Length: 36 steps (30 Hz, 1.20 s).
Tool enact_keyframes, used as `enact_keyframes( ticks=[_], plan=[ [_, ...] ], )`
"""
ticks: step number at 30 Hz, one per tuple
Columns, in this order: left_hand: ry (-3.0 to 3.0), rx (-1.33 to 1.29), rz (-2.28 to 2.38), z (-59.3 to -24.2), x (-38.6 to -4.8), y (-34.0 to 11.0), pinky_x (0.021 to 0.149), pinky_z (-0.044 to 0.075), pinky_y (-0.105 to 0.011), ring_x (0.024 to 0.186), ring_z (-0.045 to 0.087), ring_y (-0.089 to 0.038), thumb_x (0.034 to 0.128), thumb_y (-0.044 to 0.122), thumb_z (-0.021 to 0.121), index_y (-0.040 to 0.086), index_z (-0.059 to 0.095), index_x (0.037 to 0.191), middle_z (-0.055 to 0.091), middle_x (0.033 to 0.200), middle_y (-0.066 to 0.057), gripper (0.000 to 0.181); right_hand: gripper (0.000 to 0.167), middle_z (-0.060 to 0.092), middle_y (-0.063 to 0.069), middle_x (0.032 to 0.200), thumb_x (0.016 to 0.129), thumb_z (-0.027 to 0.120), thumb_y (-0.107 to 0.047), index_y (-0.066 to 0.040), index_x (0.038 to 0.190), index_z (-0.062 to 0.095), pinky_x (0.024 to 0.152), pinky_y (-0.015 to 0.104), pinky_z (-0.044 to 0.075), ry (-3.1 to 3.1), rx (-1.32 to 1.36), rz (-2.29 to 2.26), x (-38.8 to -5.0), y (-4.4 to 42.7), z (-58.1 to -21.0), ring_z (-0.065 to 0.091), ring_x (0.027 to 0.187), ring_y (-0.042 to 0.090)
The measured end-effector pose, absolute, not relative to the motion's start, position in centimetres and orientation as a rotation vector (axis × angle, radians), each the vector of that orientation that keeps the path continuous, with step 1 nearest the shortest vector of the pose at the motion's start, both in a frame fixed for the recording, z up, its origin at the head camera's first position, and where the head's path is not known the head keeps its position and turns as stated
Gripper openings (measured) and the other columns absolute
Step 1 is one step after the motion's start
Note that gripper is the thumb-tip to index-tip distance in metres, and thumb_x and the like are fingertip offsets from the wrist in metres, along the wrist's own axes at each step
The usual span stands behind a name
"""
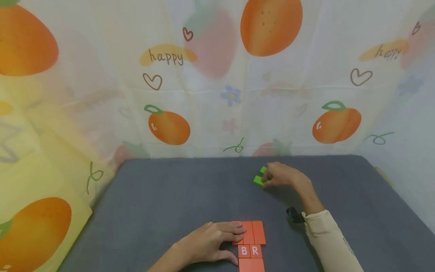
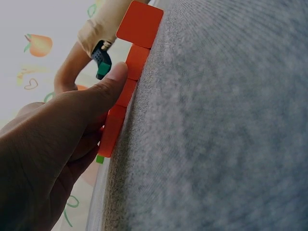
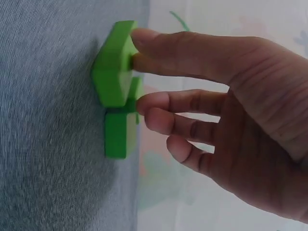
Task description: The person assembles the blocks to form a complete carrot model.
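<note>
In the head view, my left hand [image 1: 207,243] lays its extended fingers over the left piece of a row of orange blocks [image 1: 259,232]. Its thumb lies by the left edge of the group, beside square tiles lettered B [image 1: 244,251] and R [image 1: 255,251]. Farther back, my right hand [image 1: 283,175] is at some green blocks [image 1: 259,181]. The right wrist view has its thumb and index finger gripping the larger angular green block [image 3: 110,72], while the other fingers curl near a smaller green block [image 3: 116,135]. My right hand partly hides the green blocks in the head view.
A wider orange block [image 1: 251,265] lies below the lettered tiles at the front edge of view. The grey tabletop [image 1: 170,189] reaches back to a fruit-patterned curtain [image 1: 210,94]. A dark band [image 1: 294,215] is on the right wrist, beside the beige sleeve [image 1: 329,241].
</note>
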<state>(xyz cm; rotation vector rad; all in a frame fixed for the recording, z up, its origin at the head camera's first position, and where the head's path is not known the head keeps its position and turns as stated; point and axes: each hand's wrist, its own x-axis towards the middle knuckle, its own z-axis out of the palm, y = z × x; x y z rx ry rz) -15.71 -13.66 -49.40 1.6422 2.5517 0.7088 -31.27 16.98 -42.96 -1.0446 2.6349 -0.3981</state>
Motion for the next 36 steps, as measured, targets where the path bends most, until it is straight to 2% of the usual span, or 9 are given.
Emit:
enact_keyframes(
  ticks=[3, 5, 8, 11, 20, 31, 36],
  plan=[
    [2.567, 1.627, 0.691, -49.3, -15.7, -13.6, 0.113, 0.051, -0.028, 0.143, 0.057, -0.011, 0.0928, 0.050, 0.073, 0.015, 0.069, 0.139, 0.063, 0.150, 0.002, 0.059, 0.029, 0.068, 0.008, 0.090, 0.090, 0.083, -0.019, -0.002, 0.113, 0.079, 0.066, 0.025, 0.046, 2.677, -1.067, -0.354, -31.1, 16.7, -42.9, 0.052, 0.073, 0.008],
    [2.567, 1.616, 0.685, -49.2, -15.7, -13.6, 0.113, 0.052, -0.028, 0.143, 0.057, -0.011, 0.0930, 0.051, 0.072, 0.015, 0.068, 0.140, 0.063, 0.150, 0.003, 0.059, 0.027, 0.066, 0.007, 0.090, 0.088, 0.086, -0.019, -0.002, 0.107, 0.077, 0.067, 0.027, 0.046, 2.719, -1.048, -0.313, -31.0, 16.5, -42.9, 0.052, 0.074, 0.011],
    [2.567, 1.622, 0.665, -49.2, -15.7, -13.7, 0.112, 0.053, -0.028, 0.143, 0.057, -0.011, 0.0941, 0.052, 0.070, 0.016, 0.067, 0.142, 0.062, 0.151, 0.003, 0.060, 0.021, 0.057, 0.000, 0.080, 0.084, 0.088, -0.015, -0.005, 0.085, 0.069, 0.064, 0.027, 0.040, 2.754, -1.008, -0.300, -30.8, 16.0, -43.2, 0.045, 0.070, 0.010],
    [2.569, 1.633, 0.640, -49.1, -15.6, -13.8, 0.111, 0.053, -0.028, 0.143, 0.057, -0.011, 0.0953, 0.051, 0.069, 0.016, 0.066, 0.143, 0.062, 0.151, 0.003, 0.060, 0.032, 0.041, -0.004, 0.071, 0.084, 0.086, -0.010, -0.009, 0.071, 0.056, 0.062, 0.026, 0.031, 2.757, -0.990, -0.328, -30.7, 15.3, -43.7, 0.035, 0.066, 0.010],
    [2.600, 1.681, 0.546, -49.1, -15.2, -13.7, 0.114, 0.052, -0.030, 0.143, 0.057, -0.012, 0.1010, 0.051, 0.062, 0.013, 0.063, 0.145, 0.062, 0.152, -0.001, 0.058, 0.017, 0.052, -0.003, 0.076, 0.086, 0.081, -0.005, -0.007, 0.084, 0.064, 0.063, 0.028, 0.036, 2.778, -0.884, -0.293, -30.4, 14.5, -44.2, 0.042, 0.069, 0.012],
    [2.618, 1.699, 0.550, -49.0, -15.1, -13.6, 0.109, 0.054, -0.026, 0.140, 0.059, -0.011, 0.1003, 0.052, 0.063, 0.013, 0.066, 0.142, 0.063, 0.151, -0.002, 0.057, 0.013, 0.066, 0.000, 0.085, 0.085, 0.082, -0.009, -0.008, 0.094, 0.072, 0.069, 0.022, 0.047, 2.496, -1.167, -0.341, -28.2, 12.6, -42.8, 0.051, 0.073, 0.004],
    [2.599, 1.690, 0.565, -48.9, -15.1, -13.5, 0.109, 0.054, -0.025, 0.140, 0.059, -0.011, 0.1005, 0.052, 0.063, 0.013, 0.065, 0.143, 0.062, 0.151, -0.002, 0.057, 0.017, 0.066, 0.001, 0.086, 0.083, 0.083, -0.010, -0.008, 0.096, 0.072, 0.068, 0.020, 0.046, 2.414, -1.184, -0.334, -27.4, 11.4, -42.9, 0.050, 0.073, 0.003]
  ],
)
